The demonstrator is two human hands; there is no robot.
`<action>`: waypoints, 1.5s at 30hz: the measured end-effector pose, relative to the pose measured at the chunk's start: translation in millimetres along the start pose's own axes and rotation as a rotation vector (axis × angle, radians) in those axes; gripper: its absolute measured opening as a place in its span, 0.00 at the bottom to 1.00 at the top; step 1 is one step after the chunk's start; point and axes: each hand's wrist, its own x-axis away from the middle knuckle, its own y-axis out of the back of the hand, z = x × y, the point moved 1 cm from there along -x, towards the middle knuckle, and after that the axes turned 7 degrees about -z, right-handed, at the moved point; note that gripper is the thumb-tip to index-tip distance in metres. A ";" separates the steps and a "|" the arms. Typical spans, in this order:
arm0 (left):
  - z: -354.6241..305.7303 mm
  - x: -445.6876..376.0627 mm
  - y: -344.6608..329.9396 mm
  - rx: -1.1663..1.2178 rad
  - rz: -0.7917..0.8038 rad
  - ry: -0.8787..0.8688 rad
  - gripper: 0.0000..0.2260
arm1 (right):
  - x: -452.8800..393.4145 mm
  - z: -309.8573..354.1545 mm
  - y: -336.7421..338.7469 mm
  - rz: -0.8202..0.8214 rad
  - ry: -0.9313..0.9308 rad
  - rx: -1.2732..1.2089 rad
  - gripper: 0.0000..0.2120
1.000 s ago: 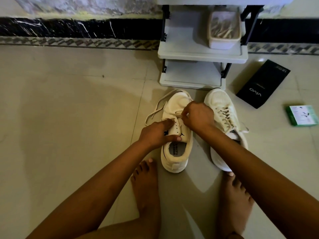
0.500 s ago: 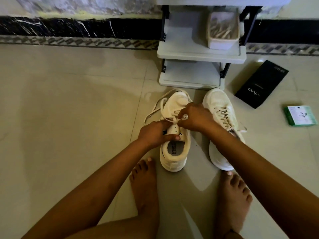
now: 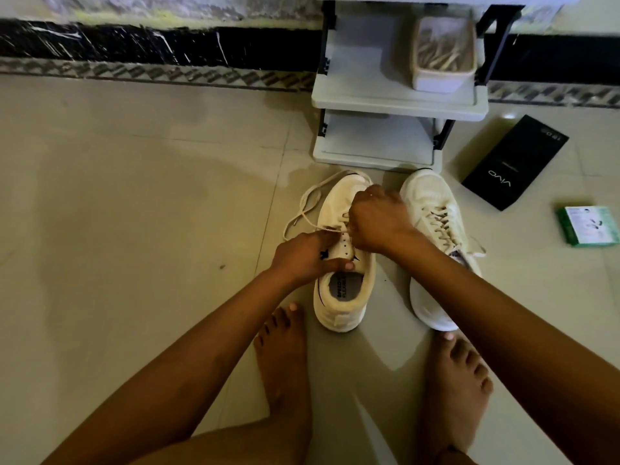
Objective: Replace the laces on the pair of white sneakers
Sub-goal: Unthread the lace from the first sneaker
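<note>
Two white sneakers stand on the floor in front of my bare feet. The left sneaker [image 3: 345, 290] is only partly laced; its cream lace [image 3: 307, 209] loops loose onto the floor at its left side. My left hand [image 3: 308, 258] grips the left side of that sneaker's upper, thumb across the tongue. My right hand [image 3: 377, 221] is curled over the eyelets and pinches the lace there; its fingertips are hidden. The right sneaker [image 3: 432, 209] is fully laced and partly covered by my right forearm.
A white two-tier rack [image 3: 396, 105] stands just beyond the sneakers, with a box of pale laces [image 3: 443, 58] on its shelf. A black phone box [image 3: 515, 161] and a small green box [image 3: 587, 224] lie on the floor at right. Open tiled floor spreads left.
My right hand has shifted slightly along the left sneaker's eyelets, drawing the lace. My left hand keeps its grip on the shoe. The right sneaker has not moved.
</note>
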 end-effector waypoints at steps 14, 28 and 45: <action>1.5 -4.7 3.9 -0.039 0.042 -0.009 0.34 | -4.7 -14.4 -13.7 0.049 -0.120 -0.117 0.19; 2.0 -11.8 8.1 -0.099 0.011 0.006 0.35 | -25.2 -3.3 -13.9 0.045 -0.297 -0.592 0.12; 0.6 -9.0 7.2 -0.130 0.017 0.006 0.34 | -19.1 -2.6 -6.1 0.036 -0.225 -0.584 0.10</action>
